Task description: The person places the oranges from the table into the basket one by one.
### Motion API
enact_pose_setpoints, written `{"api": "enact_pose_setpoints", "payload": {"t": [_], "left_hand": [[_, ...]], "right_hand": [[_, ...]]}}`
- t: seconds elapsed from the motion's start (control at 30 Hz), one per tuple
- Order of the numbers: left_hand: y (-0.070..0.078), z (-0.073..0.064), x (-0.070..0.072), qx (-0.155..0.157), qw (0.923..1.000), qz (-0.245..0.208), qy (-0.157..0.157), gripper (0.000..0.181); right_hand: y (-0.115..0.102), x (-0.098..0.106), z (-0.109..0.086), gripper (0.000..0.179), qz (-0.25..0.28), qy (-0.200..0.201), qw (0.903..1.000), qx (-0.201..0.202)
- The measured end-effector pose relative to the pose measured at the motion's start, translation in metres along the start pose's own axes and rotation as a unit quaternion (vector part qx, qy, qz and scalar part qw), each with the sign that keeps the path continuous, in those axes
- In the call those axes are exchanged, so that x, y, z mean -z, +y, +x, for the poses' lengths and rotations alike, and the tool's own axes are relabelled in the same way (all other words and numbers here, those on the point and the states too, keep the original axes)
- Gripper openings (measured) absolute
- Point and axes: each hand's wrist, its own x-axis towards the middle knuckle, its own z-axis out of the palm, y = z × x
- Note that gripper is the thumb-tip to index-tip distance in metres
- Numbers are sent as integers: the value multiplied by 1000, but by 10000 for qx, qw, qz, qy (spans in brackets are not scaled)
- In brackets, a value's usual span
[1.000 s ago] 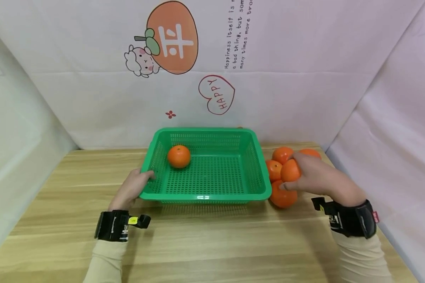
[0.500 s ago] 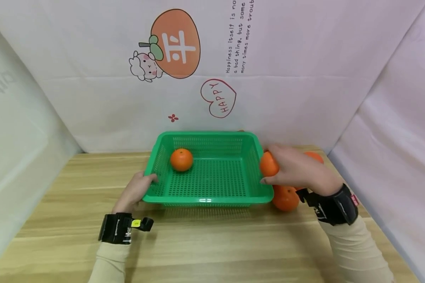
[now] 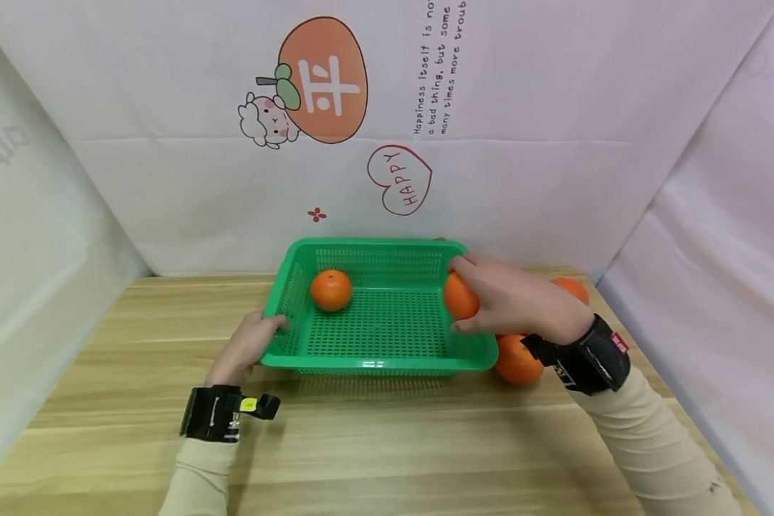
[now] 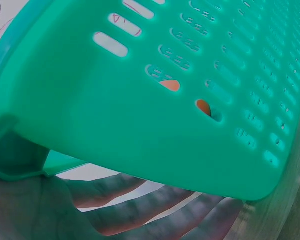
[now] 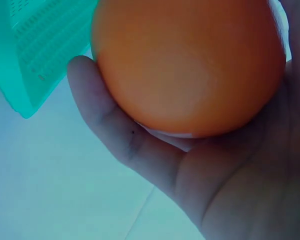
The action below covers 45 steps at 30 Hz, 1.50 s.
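A green plastic basket [image 3: 370, 362] with slotted walls stands on the wooden table, and one orange [image 3: 331, 290] lies inside at its left. My left hand [image 3: 248, 344] grips the basket's left rim, thumb over the edge; in the left wrist view its fingers [image 4: 135, 207] spread along the outside wall. Over the basket's right end, my right hand [image 3: 512, 297] holds another orange [image 3: 461, 296]. The right wrist view shows this orange [image 5: 190, 65] between thumb and palm, with the far fingers mostly hidden.
Right of the basket, an orange [image 3: 519, 360] sits by its front corner and another [image 3: 571, 289] lies farther back; the right hand partly covers this group. Behind the basket's back rim peeks a bit of orange [image 3: 440, 239]. White printed cloth [image 3: 542, 179] walls the back and sides.
My right hand has lifted an orange from the group on the right and carried it left over the basket's right end. The left hand keeps its grip on the rim.
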Motion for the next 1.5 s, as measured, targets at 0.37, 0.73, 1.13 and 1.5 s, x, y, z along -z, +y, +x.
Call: {"api": "enact_pose_setpoints", "payload": {"t": [0.37, 0.73, 1.13, 1.5], "left_hand": [[3, 0, -1, -21, 10000, -37, 2, 57], [-3, -5, 3, -12, 10000, 55, 38, 58], [-4, -4, 0, -4, 10000, 7, 65, 61], [-1, -3, -2, 19, 9999, -56, 82, 60]], "right_hand": [[-8, -1, 15, 72, -217, -135, 9995, 178], [-37, -19, 40, 75, -561, -506, 9938, 815], [-43, -37, 66, 70, -762, -523, 9865, 1349], [-39, -45, 83, 70, -631, -579, 9869, 1365]]}}
